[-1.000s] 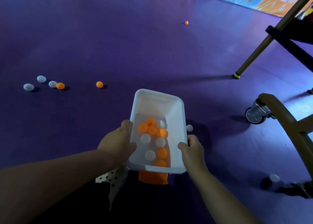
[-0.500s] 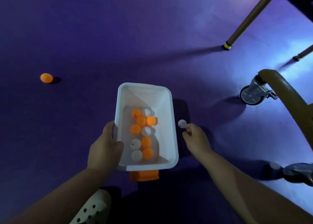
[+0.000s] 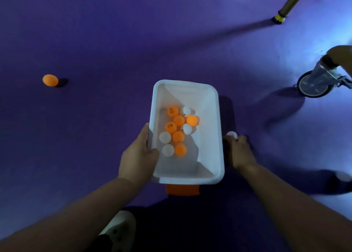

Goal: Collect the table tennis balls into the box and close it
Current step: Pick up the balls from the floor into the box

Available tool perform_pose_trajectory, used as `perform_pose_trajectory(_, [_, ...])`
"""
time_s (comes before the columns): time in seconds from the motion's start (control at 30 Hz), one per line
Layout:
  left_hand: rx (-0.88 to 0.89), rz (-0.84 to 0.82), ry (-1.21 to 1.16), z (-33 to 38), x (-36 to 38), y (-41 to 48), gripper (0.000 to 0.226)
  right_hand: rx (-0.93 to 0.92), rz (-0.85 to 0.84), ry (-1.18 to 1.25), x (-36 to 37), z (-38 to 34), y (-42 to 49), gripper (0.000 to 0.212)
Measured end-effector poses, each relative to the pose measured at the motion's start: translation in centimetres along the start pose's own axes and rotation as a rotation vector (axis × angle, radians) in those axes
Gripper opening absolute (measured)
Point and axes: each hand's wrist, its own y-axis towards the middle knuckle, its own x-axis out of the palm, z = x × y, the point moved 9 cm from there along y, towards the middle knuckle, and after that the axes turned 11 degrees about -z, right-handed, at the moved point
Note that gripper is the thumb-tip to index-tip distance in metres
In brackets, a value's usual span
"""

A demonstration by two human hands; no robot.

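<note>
A white rectangular plastic box (image 3: 187, 179) with rounded corners and smooth walls is held over the matte purple floor (image 3: 114, 42). Its left rim is clasped by the left hand (image 3: 140, 156), the grip clenched with the thumb hooked inside and the fingers outside. A small round white ball (image 3: 232, 135) is pinched in the grip of the right hand (image 3: 241, 152), just beside the box's right wall. Six glossy orange balls (image 3: 179, 120) and four white balls (image 3: 165, 137) are clustered inside the open box. An orange flap (image 3: 182, 189) is seen under its near end. One orange ball (image 3: 50, 80) lies on the floor, well apart to the left.
</note>
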Motion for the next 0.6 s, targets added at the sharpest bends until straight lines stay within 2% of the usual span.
perform_pose_trajectory(0.07, [0.008, 0.008, 0.009, 0.5, 0.5, 0.0, 0.064, 0.064, -0.022, 0.089, 0.1, 1.6, -1.0, 0.040])
perform_pose_trajectory(0.1, [0.016, 0.007, 0.016, 0.8, 0.7, 0.0, 0.063, 0.053, -0.017, 0.157, -0.1, 1.8, -1.4, 0.041])
perform_pose_trajectory(0.17, [0.039, -0.002, 0.025, 1.4, 1.3, 0.1, 0.059, -0.036, 0.097, 0.227, -1.3, 2.0, -2.5, 0.055])
perform_pose_trajectory(0.23, [0.057, -0.028, 0.033, 1.9, 2.3, 0.3, 0.057, -0.133, 0.238, 0.302, -3.1, 1.7, -4.2, 0.054])
perform_pose_trajectory(0.33, [0.054, -0.051, 0.030, 2.7, 3.6, 0.4, 0.062, -0.380, 0.457, 0.352, -6.1, 0.1, -7.9, 0.052])
perform_pose_trajectory(0.4, [0.064, -0.058, 0.045, 3.3, 4.6, 0.6, 0.065, -0.491, 0.356, 0.318, -6.9, -1.5, -9.7, 0.054])
perform_pose_trajectory(0.5, [0.106, -0.077, 0.102, 5.1, 6.6, 1.2, 0.066, -0.499, 0.110, 0.246, -6.2, -2.2, -11.0, 0.061])
perform_pose_trajectory(0.6, [0.133, -0.106, 0.145, 6.8, 9.0, 1.9, 0.067, -0.521, 0.162, 0.033, -6.4, -0.9, -12.0, 0.073])
